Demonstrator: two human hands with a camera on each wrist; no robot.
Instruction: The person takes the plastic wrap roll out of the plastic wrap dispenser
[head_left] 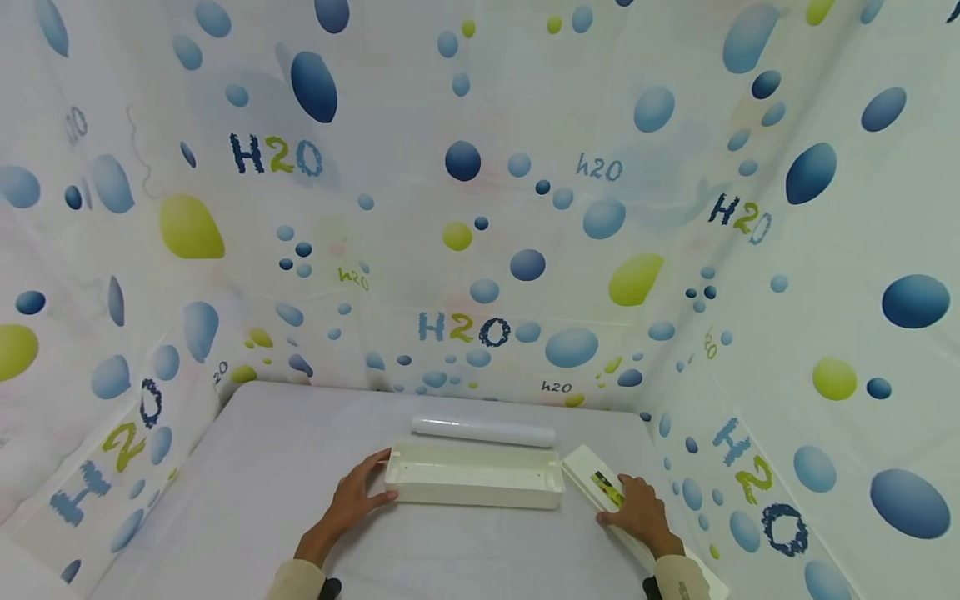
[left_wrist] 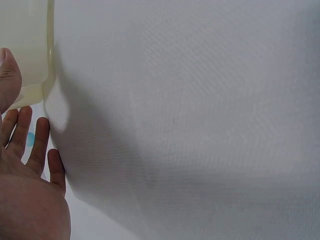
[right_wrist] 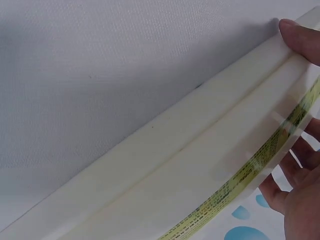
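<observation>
A long cream plastic box with an open top lies across the table. My left hand holds its left end, thumb at the front corner and fingers at the back corner. In the left wrist view the thumb overlaps the box, with the fingers spread beside its end. My right hand grips a long cream lid with a yellow-green label. The lid slants beside the box's right end. In the right wrist view the thumb is on one long edge of the lid, fingers along the other.
Just behind the box lies a white roll with a shiny surface. A white cloth covers the table. Curtains printed with blue and green drops hang behind the table and along both sides.
</observation>
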